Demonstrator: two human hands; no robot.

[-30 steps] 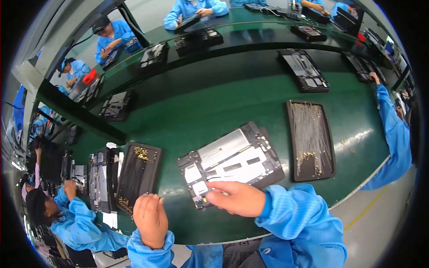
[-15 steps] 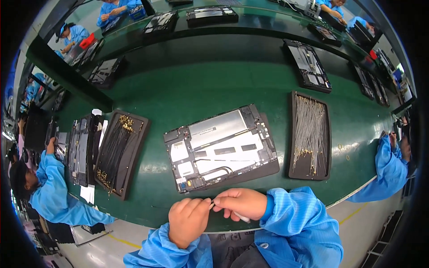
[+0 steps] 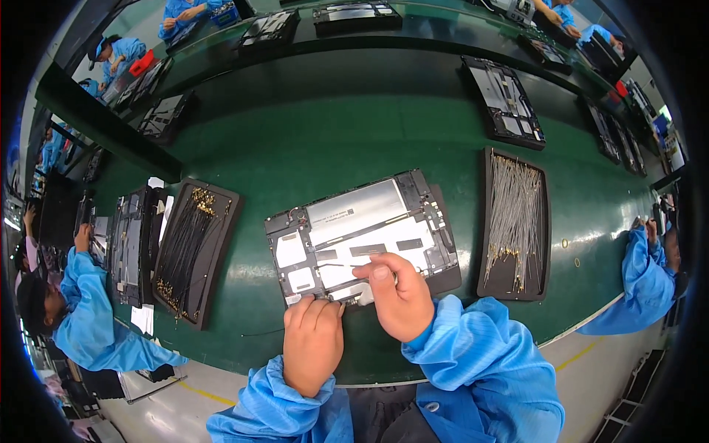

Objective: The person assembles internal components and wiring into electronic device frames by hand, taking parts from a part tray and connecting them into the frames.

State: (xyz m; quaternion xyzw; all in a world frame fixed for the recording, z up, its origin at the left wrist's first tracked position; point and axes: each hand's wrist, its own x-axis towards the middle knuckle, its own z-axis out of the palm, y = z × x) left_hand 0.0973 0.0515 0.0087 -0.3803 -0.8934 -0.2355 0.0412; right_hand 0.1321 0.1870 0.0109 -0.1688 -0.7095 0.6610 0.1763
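Note:
An opened tablet-like device point(image 3: 358, 219), with a silver battery plate and white panels, lies slightly tilted in front of me. My left hand point(image 3: 313, 341) is closed at its near edge, fingertips against the frame. A thin black cable point(image 3: 264, 334) trails leftward from beneath those fingers. Over the lower middle of the device is my right hand point(image 3: 402, 297), its index finger and thumb bent together. Below its fingers shows a small white object point(image 3: 365, 295), whose kind I cannot make out. The fingertips hide part of the device's near edge.
A dark tray of black cables with gold ends point(image 3: 193, 255) stands left, beside stacked devices point(image 3: 131, 247). Another tray holds grey cables point(image 3: 515, 221) on the right. A further device point(image 3: 506, 100) lies beyond it. Co-workers in blue sit at both sides, one sleeve point(image 3: 100, 317) at left.
Both hands have moved from the table's front edge up to the device and apart from each other. My right hand now reaches over the device's white panels.

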